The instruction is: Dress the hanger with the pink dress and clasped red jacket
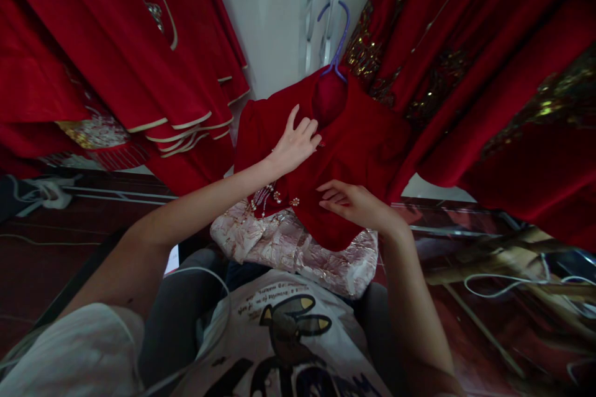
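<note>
A red garment (367,149) with a stand collar hangs on a purple hanger (334,68) and spreads down in front of me. My left hand (298,144) is over its upper front, just below the collar opening. One finger is raised and the others are curled together; whatever they pinch is too small to make out. Lower and to the right, my right hand (351,201) hovers at the garment's front with its fingers stretched and apart, holding nothing visible. Beaded tassels (263,197) and a small flower-shaped ornament (294,201) decorate the left hem. Pale pink brocade fabric (288,242) lies beneath, across my lap.
Red garments with pale piping (186,74) hang at the left. More red garments with gold sequins (447,74) hang at the right. Behind stands a white cabinet (274,12) with metal handles. A white cable (503,279) and a power strip (56,193) lie low at the sides.
</note>
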Tool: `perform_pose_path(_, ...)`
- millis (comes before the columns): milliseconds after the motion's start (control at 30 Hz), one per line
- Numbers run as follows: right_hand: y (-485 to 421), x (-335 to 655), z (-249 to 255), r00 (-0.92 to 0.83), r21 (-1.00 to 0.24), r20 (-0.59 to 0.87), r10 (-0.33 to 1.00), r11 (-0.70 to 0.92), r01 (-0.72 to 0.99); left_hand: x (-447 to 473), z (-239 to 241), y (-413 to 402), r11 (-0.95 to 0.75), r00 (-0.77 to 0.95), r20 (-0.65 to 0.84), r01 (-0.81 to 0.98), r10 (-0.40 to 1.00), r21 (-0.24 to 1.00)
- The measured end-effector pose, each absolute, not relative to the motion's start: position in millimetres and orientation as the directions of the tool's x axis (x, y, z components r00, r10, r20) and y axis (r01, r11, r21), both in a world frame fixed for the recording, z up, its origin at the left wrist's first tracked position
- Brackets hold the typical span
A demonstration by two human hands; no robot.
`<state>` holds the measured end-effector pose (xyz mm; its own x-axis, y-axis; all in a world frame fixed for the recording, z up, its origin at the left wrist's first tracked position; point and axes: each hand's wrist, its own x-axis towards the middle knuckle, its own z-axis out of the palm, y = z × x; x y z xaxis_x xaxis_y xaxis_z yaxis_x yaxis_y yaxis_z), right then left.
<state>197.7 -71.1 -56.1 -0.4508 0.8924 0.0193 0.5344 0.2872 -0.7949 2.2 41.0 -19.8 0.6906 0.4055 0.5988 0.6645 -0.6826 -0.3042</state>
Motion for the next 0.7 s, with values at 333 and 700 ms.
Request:
perform_pose_path(333, -70, 199, -58, -0.448, -0.791, 0.034, 0.893, 0.298, 0.534, -7, -8, 27, -0.726, 0.709, 0.56, 0.64, 0.429, -0.254)
perform_pose_path(700, -70, 201, -56, -0.457, -0.798, 0.029, 0.889, 0.296, 0.525, -17, 18, 25, -0.769, 0.763, 0.511, 0.579, 0.396, -0.27)
